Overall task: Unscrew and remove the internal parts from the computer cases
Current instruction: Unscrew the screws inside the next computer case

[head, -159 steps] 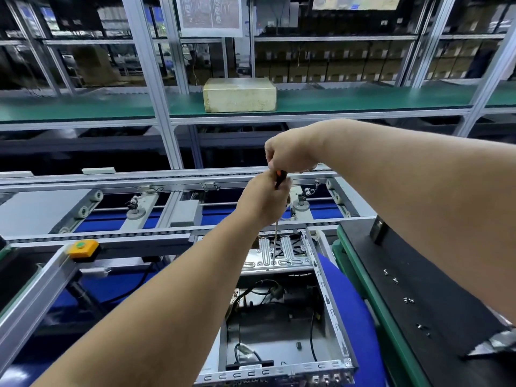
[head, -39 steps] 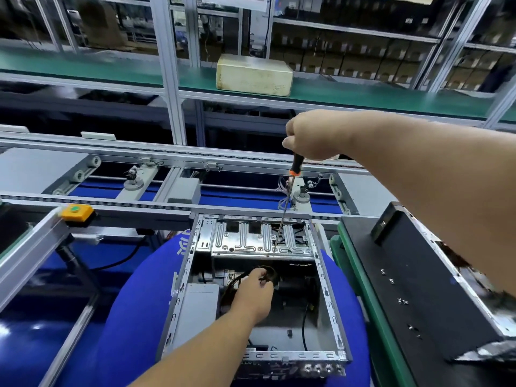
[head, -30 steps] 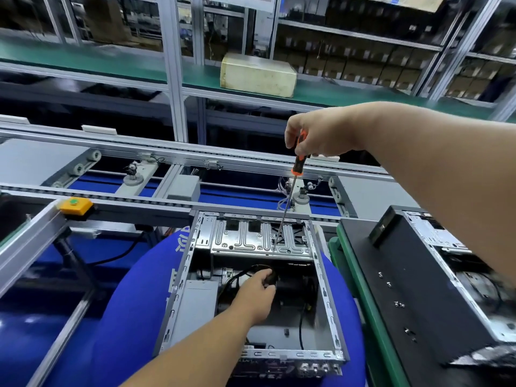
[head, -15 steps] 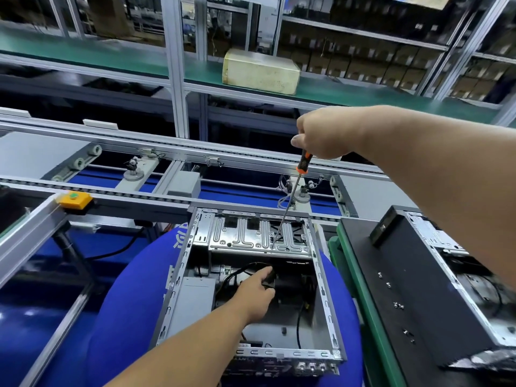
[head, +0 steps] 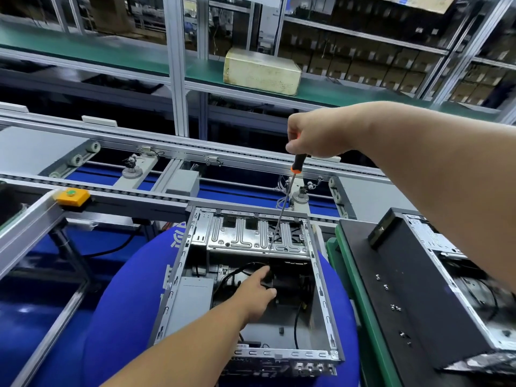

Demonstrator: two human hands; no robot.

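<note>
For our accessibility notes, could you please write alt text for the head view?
A right hand holds a screwdriver upright on the drive bracket of an open computer case, while the left hand reaches among the cables inside.

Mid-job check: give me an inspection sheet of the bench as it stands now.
Surface: blue pad under the open case.
Job's things: screwdriver tip on the drive cage.
Clutter: loose screws on the black panel; second case at right.
Hands: right hand grips the screwdriver; left hand reaches inside the case.
Cables: black cable inside the case.
Surroundings: conveyor, beige box on the shelf.
</note>
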